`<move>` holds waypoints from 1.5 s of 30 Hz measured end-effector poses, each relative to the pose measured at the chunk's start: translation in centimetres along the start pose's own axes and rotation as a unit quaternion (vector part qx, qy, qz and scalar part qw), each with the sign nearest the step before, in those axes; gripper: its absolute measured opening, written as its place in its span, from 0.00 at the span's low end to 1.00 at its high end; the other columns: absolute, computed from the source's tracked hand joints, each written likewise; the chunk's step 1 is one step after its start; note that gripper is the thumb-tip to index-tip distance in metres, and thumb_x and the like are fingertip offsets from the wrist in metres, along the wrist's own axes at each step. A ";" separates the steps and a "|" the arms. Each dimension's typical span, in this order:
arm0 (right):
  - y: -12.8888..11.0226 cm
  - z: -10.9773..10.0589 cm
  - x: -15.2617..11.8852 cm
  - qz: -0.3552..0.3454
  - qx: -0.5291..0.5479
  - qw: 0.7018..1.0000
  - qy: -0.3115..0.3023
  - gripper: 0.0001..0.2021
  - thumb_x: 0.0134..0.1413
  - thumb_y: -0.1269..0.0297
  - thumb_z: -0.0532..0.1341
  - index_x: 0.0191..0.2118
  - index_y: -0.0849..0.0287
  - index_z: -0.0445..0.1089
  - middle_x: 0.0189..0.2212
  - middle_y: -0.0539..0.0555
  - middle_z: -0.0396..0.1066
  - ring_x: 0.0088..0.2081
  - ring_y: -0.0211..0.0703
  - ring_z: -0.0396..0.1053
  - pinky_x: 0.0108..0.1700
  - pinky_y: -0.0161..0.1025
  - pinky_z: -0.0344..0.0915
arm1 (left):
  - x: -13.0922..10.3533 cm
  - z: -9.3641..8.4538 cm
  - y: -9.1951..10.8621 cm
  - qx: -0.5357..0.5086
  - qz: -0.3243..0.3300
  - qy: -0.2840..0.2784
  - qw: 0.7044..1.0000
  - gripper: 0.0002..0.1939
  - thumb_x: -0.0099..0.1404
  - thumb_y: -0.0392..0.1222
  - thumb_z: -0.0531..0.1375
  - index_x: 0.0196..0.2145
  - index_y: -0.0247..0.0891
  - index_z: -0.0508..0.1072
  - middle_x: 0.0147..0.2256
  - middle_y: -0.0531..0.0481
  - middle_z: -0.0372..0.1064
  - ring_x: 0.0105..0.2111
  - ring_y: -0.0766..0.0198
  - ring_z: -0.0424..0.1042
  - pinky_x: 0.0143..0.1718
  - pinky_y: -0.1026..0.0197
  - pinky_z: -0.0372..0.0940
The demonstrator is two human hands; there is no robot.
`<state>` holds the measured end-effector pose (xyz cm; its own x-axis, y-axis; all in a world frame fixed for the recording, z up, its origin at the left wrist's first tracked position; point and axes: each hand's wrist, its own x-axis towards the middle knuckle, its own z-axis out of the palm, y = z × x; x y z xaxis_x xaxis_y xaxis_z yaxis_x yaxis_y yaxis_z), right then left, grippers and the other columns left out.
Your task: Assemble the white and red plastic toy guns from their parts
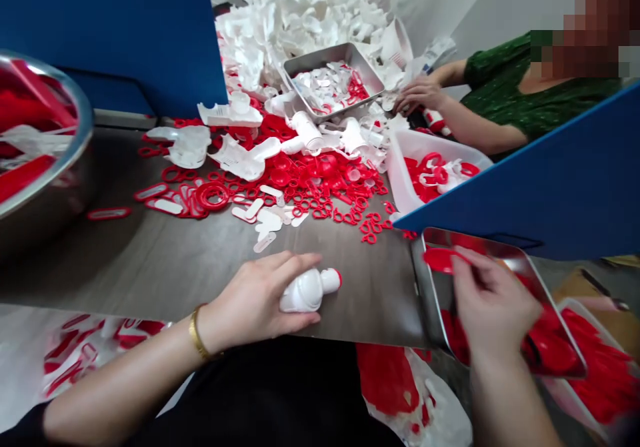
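Observation:
My left hand (pixel 260 299) grips a small white plastic bottle-shaped piece (pixel 306 290) with a red tip, lying on its side on the dark table near the front edge. A gold bracelet (pixel 197 333) sits on that wrist. My right hand (pixel 487 300) pinches a red plastic piece (pixel 443 259) over a shiny metal tray (pixel 425 287) at the table's right end; the tray holds more red pieces.
Red rings and white plastic parts litter the table centre (pixel 280 180). A metal tray (pixel 300 67) sits at the back amid white scraps. A co-worker's hand (pixel 417 93) works by a white bin (pixel 400 167). A steel bowl (pixel 75 147) stands left; blue dividers (pixel 550 180) flank.

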<state>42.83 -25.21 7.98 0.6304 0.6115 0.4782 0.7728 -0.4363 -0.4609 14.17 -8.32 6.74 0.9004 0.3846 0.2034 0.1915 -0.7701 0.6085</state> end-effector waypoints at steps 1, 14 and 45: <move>-2.5 0.9 -1.4 -0.071 0.056 0.996 0.010 0.11 0.55 0.64 0.61 0.44 0.46 0.74 0.42 0.56 0.76 0.44 0.54 0.74 0.49 0.53 0.68 | 0.2 0.2 0.1 0.001 0.001 -0.004 1.000 0.37 0.60 0.55 0.61 0.61 0.42 0.52 0.43 0.46 0.70 0.40 0.57 0.73 0.39 0.58 0.68; -14.2 7.9 -1.4 0.000 0.478 0.817 -0.324 0.19 0.65 0.51 0.48 0.48 0.51 0.71 0.46 0.53 0.74 0.50 0.45 0.70 0.53 0.46 0.65 | 1.0 0.8 0.1 -0.031 0.031 0.000 0.999 0.23 0.62 0.52 0.59 0.50 0.37 0.64 0.44 0.42 0.70 0.42 0.54 0.72 0.40 0.55 0.70; -7.7 18.2 11.6 -0.045 -0.130 0.947 -0.291 0.07 0.48 0.62 0.62 0.31 0.59 0.74 0.35 0.60 0.74 0.40 0.54 0.71 0.44 0.50 0.64 | 4.0 -2.2 -3.2 0.018 -0.034 -0.120 0.992 0.34 0.55 0.62 0.64 0.52 0.38 0.66 0.46 0.43 0.69 0.45 0.53 0.71 0.44 0.56 0.66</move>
<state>42.84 -2.74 3.53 0.4730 0.8808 -0.0203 0.8608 -0.4669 -0.2023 16.35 -3.23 7.29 0.9512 0.3073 -0.0281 0.2648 -0.7660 0.5858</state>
